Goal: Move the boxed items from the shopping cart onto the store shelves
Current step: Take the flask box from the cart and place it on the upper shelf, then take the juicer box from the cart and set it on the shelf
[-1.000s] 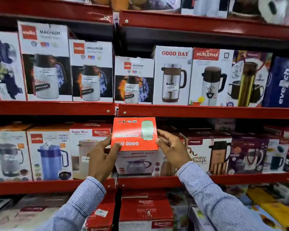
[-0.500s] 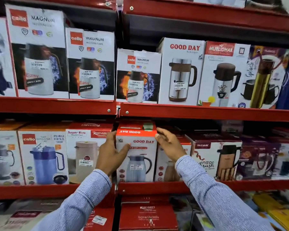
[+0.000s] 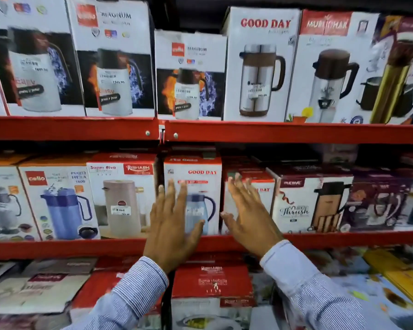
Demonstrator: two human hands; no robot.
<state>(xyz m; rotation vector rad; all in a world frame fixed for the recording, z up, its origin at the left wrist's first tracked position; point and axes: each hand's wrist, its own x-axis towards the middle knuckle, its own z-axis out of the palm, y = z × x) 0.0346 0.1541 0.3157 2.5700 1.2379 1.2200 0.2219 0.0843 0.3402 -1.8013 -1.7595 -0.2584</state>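
Observation:
A white and red Good Day box (image 3: 198, 172) with a blue jug pictured on it stands upright on the middle red shelf (image 3: 343, 236), between a Super Riva box (image 3: 122, 194) and another Good Day box (image 3: 260, 186). My left hand (image 3: 172, 222) is flat and open against its front face. My right hand (image 3: 248, 210) is open too, fingers spread, in front of the neighbouring box to the right. Neither hand holds anything. The shopping cart is out of view.
Boxed flasks and jugs fill the upper shelf (image 3: 272, 133) and the middle shelf edge to edge. A Trueware Thrush box (image 3: 308, 201) stands right of my right hand. Lower down lie red Rishabh boxes (image 3: 212, 282) and flat packs.
The Good Day box went from tilted in both hands to upright on the shelf. Both hands let go of it and now lie open against the box fronts.

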